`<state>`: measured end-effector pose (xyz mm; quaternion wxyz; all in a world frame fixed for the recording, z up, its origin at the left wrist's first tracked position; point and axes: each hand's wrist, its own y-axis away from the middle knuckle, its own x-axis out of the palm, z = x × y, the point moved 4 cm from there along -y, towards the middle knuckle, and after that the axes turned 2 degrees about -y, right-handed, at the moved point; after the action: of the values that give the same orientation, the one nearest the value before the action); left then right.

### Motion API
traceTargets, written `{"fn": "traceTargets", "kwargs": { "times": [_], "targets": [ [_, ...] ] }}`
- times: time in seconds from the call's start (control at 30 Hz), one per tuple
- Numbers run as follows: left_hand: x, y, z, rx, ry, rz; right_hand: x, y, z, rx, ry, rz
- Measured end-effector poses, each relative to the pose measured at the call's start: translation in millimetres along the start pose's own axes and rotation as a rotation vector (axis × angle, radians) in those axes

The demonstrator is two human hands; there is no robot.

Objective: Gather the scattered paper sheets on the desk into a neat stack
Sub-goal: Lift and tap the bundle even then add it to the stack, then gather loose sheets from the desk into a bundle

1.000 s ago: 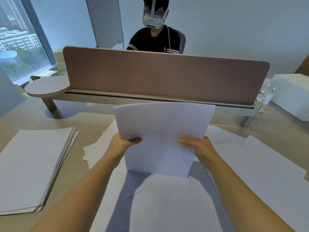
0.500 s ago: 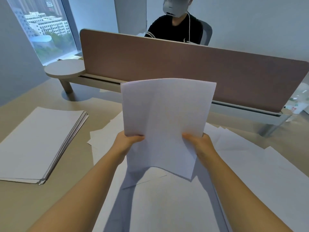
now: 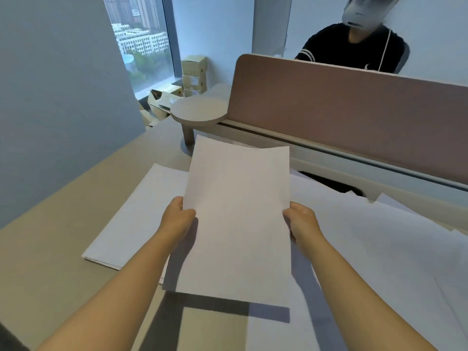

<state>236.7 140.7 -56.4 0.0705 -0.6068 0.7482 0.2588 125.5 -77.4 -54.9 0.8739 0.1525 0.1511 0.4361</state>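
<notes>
Both hands, left hand (image 3: 177,219) and right hand (image 3: 301,221), pinch gathered sheets (image 3: 235,219); next, lower them squarely onto stack (image 3: 136,214) at 9 o'clock

Bare desk (image 3: 63,249) left; divider (image 3: 354,117) blocks ahead.

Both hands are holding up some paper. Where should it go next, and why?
Probably a short carry to the left, then down onto the stack. The left hand and right hand grip the held sheets by their side edges, lifted off the desk. The stack lies just left of them, while loose sheets wait on the right.
</notes>
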Motion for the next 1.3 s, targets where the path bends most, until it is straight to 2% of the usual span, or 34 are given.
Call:
{"fn": "traceTargets", "kwargs": {
  "times": [0.17, 0.3, 0.53, 0.63, 0.77, 0.83, 1.07, 1.3],
  "targets": [
    [-80.3, -63.6, 38.9, -0.035, -0.082, -0.079, 103.3, -20.2, -8.0, 0.045, 0.052, 0.033],
    [-112.8, -101.4, 57.3, -0.032, -0.207, -0.087, 155.8, -30.5, -19.4, 0.116, 0.101, 0.050],
    [-126.2, -127.1, 85.5, -0.048, -0.415, -0.118, 189.2, -42.6, -28.9, 0.137, 0.143, -0.051],
    [-125.5, -124.7, 85.6, 0.025, -0.424, -0.184, 182.5, -41.7, -30.6, 0.145, 0.094, -0.098],
    [-101.8, -106.6, 62.9, 0.131, -0.110, -0.057, 156.6, -34.4, -26.6, 0.160, 0.012, -0.129],
    [-83.0, -95.3, 49.6, 0.151, -0.043, 0.032, 136.8, -27.8, -23.8, 0.156, -0.011, -0.149],
    [17.0, -28.5, -5.8, 0.244, -0.048, 0.200, 7.6, 8.8, -22.6, 0.074, -0.038, -0.251],
    [141.5, 71.3, -18.4, 0.251, -0.062, 0.318, -141.2, 50.4, -66.4, 0.140, -0.035, -0.313]
  ]
}}
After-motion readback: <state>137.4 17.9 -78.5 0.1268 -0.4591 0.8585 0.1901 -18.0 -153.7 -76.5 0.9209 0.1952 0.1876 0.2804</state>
